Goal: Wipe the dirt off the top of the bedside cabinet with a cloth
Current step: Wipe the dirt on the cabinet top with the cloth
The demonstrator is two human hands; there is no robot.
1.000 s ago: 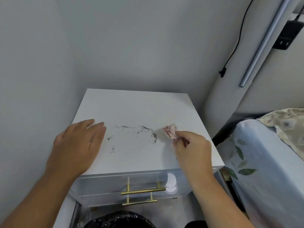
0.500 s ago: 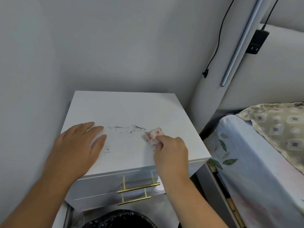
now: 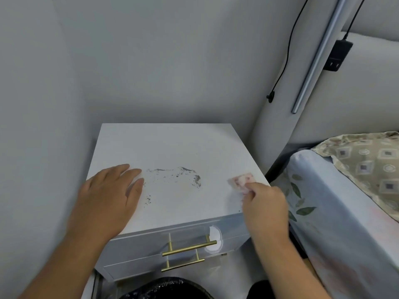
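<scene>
The white bedside cabinet (image 3: 170,145) stands in a corner between two grey walls. Dark dirt (image 3: 185,174) lies in a thin arc of specks across the middle of its top, with a few more specks near the left. My left hand (image 3: 110,197) lies flat on the top's front left part, fingers spread, holding nothing. My right hand (image 3: 263,206) pinches a small pink-patterned cloth (image 3: 243,181) against the top near its right edge, to the right of the dirt.
A bed with a pale leaf-print sheet (image 3: 336,212) and a patterned pillow (image 3: 367,162) stands close on the right. A black cable (image 3: 285,61) and plug adapter (image 3: 338,57) hang on the headboard. A black-lined bin (image 3: 164,288) sits below the gold drawer handles (image 3: 190,248).
My right hand has slid the cloth to the right, from the dirt's right end out to the cabinet's right edge. My left hand stays flat in place. The dirt arc shows again.
</scene>
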